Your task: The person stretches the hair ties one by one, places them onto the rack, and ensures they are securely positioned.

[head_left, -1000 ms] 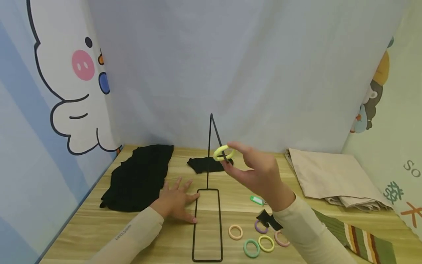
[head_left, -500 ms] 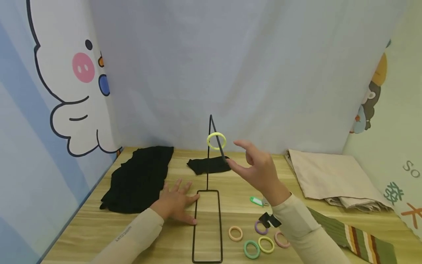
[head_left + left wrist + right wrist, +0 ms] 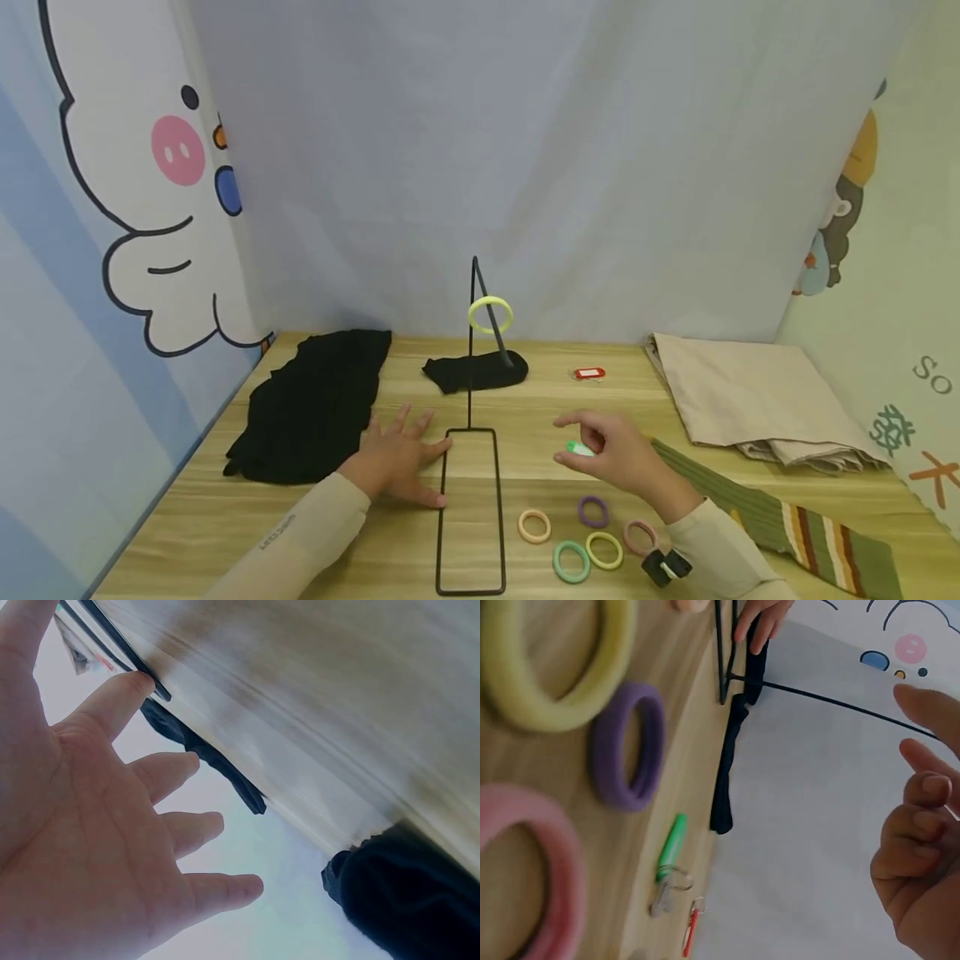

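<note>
Since those hair ties [image 3: 592,512] look soft and stretchy, pinch one by the rim; right hand [image 3: 615,454] hovers loosely curled, empty

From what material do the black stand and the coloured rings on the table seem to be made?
The stand looks like thin metal wire with a matte black coating: slim, rigid, straight rods. The rings seem to be soft fabric-covered elastic: thick, rounded, dull pastel surfaces without shine in the right wrist view.

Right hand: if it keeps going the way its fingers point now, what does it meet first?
Probably the green key tag, just below the right hand's fingertips; beyond it lies the black wire stand's base. Depth is unclear.
</note>
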`<state>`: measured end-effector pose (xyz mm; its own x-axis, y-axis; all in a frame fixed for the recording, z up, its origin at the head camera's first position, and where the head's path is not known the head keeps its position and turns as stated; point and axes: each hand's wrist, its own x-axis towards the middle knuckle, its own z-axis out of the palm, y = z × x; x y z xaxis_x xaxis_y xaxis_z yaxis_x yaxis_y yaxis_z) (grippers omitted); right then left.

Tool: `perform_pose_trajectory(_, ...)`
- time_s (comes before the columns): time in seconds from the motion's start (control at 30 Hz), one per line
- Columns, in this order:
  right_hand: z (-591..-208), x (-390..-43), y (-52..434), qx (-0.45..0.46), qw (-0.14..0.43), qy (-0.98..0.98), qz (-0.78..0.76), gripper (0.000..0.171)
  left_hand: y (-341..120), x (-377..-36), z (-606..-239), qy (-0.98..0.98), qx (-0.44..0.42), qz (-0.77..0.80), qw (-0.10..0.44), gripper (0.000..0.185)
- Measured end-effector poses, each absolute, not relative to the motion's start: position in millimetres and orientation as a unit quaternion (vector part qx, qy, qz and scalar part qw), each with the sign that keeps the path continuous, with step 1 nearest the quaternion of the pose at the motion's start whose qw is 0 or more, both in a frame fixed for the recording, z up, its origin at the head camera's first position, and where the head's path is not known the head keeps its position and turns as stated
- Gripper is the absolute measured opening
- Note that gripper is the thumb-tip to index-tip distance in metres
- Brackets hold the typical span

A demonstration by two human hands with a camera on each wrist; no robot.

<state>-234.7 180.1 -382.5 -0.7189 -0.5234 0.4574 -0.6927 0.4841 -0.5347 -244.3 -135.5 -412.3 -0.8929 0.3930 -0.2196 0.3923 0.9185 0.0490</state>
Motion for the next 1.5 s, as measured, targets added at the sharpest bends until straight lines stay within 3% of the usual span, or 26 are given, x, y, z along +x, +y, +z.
perform_pose_trajectory(0.3,-408.9,-228.9,218.8,0.316,-0.062,-0.883,0.342,0.031,-135.7,-242.4,-411.2,0.974,0.197,0.016,0.115,0.088)
perform_pose_trajectory(0.57,-412.6,-225.3,238.0,0.297,-0.171,-0.885,0.316,0.040,-136.0,-242.2,-410.4,0.973,0.196,0.016,0.118,0.088)
perform_pose_trajectory(0.77,-413.2,-226.5,237.8,0.314,-0.188,-0.881,0.299,0.042,-135.7,-242.9,-409.5,0.974,0.194,0.015,0.121,0.088)
perform_pose_trajectory(1.07,-414.8,-226.5,231.4,0.321,-0.168,-0.889,0.280,0.024,-135.5,-243.9,-413.3,0.974,0.190,0.007,0.124,0.089)
perform_pose_trajectory(1.33,-414.2,-224.3,226.5,0.321,-0.177,-0.891,0.269,0.036,-134.8,-244.8,-414.3,0.974,0.189,0.007,0.129,0.089)
perform_pose_trajectory(1.5,-414.9,-225.7,225.6,0.333,-0.166,-0.892,0.258,0.027,-134.7,-245.3,-414.1,0.974,0.188,0.006,0.131,0.090)
